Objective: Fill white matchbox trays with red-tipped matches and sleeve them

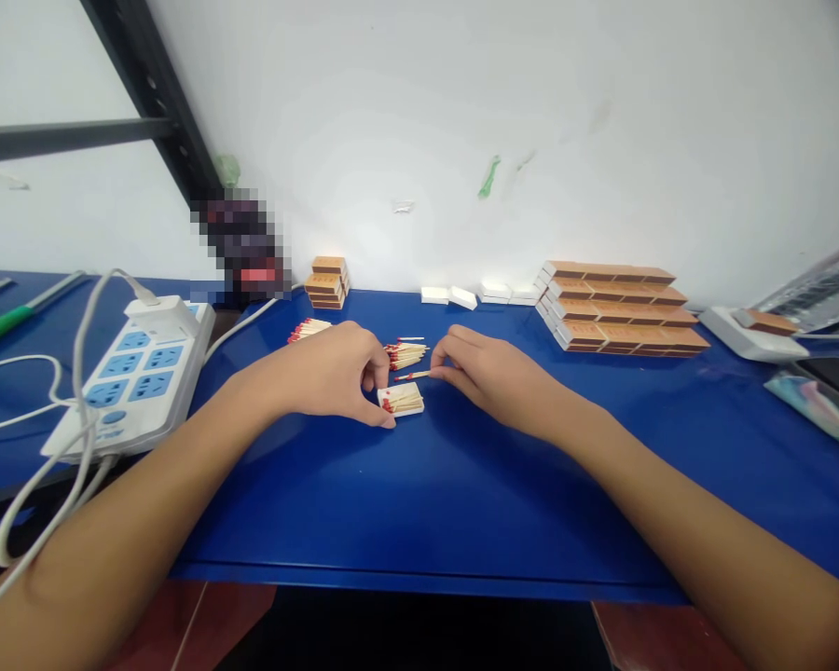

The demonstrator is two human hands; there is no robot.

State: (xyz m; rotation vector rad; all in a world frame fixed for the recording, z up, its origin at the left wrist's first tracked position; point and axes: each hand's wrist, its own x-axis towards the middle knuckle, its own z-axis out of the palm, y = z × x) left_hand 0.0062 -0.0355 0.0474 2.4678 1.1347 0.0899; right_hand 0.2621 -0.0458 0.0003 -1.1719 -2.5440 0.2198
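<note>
My left hand [339,377] curls round the left end of a small white matchbox tray [411,413], thumb in front and fingers behind. Matches [409,403] with red heads lie inside the tray. Just behind it, my right hand [486,377] pinches the plain ends of what looks like a couple of matches [414,376], their red heads pointing left. A loose pile of matches [406,356] rests on the blue table beyond both hands. Another group of matches [311,328] is partly hidden behind my left hand.
Stacked brown matchboxes [622,312] stand at the back right, with a smaller stack [327,282] at the back left. Several white trays [451,296] line the wall. A power strip [140,373] with loose cables is on the left; a white device [748,337] sits far right.
</note>
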